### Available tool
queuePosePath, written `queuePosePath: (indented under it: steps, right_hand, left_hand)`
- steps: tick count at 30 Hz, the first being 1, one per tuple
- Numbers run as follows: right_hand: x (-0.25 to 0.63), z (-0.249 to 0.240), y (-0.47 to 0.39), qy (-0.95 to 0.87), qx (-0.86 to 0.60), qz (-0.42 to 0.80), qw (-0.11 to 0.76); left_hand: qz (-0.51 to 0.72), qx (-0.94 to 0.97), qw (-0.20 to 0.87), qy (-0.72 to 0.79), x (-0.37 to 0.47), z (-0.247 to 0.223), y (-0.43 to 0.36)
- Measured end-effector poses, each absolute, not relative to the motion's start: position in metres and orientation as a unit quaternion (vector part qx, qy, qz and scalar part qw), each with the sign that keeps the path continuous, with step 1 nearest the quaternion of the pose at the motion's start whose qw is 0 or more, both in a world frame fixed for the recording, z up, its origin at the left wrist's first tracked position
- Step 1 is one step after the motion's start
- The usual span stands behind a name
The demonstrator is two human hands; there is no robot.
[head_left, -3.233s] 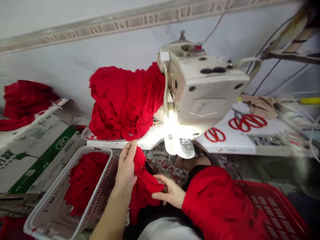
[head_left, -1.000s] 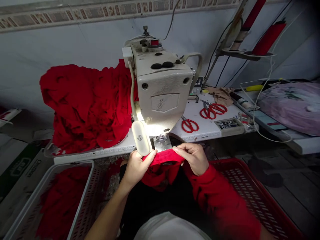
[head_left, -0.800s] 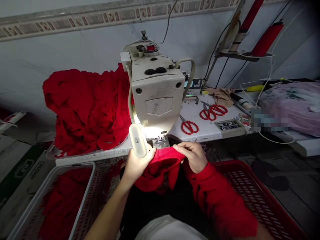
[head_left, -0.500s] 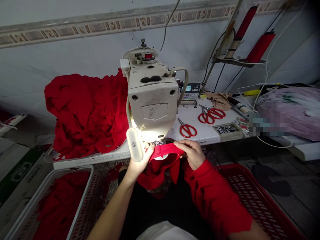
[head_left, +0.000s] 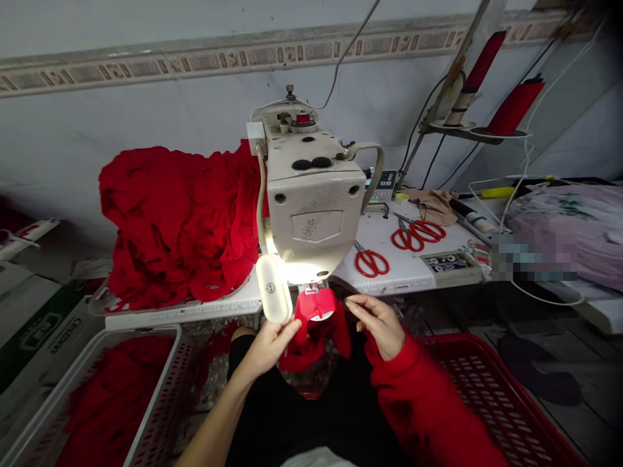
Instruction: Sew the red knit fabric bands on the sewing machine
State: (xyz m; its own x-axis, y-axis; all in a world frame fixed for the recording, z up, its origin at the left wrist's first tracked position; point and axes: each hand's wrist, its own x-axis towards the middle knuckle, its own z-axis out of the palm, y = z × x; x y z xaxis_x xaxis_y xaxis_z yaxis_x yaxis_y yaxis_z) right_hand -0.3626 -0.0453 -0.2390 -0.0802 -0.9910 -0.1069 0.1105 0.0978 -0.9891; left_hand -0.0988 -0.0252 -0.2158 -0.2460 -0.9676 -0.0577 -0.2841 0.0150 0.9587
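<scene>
A red fabric piece (head_left: 316, 301) lies under the presser foot of the sewing machine (head_left: 316, 224), with a seam across it and loose folds hanging below. My left hand (head_left: 270, 347) is at the cloth's left edge, just under the lamp; its thumb is stretched toward the fabric and the lamp partly covers its fingers. On the other side, my right hand (head_left: 382, 324) hovers beside the fabric with thumb and fingers slightly parted and no cloth visible in them. A red sleeve covers the right forearm. The small oval lamp (head_left: 275, 288) lights the needle area.
A large heap of red fabric (head_left: 180, 227) sits left of the machine. Red-handled scissors (head_left: 372, 261) and a bobbin tray (head_left: 450, 263) lie on the right. A white basket (head_left: 178, 350) and a red basket (head_left: 467, 344) flank my legs. Red thread cones (head_left: 516, 107) stand at the back right.
Both hands have come off the stretched red strip and moved slightly downward. The fabric now droops on both sides of the presser foot. The whole view has shifted a little.
</scene>
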Motion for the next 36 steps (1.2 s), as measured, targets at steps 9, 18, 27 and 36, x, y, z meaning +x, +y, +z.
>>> queuePosePath:
  steps: [9,18,27,36]
  right_hand:
    - [-0.318,-0.231,-0.008,0.448,-0.5,-0.389,0.631]
    - [-0.308,-0.201,0.008,0.45,-0.584,-0.39,0.552]
    - [-0.326,-0.186,0.011,0.356,-0.689,-0.116,0.62]
    - [-0.355,-0.188,0.003,0.316,-0.746,-0.082,0.581]
  left_hand:
    - [-0.435,0.548,0.434,-0.567,-0.053,-0.2,-0.034]
    - [-0.6,0.474,0.372,-0.526,-0.095,-0.218,0.003]
    - [-0.506,0.373,0.304,-0.716,-0.105,-0.184,0.009]
    - [-0.528,0.219,0.174,-0.801,-0.11,-0.191,-0.001]
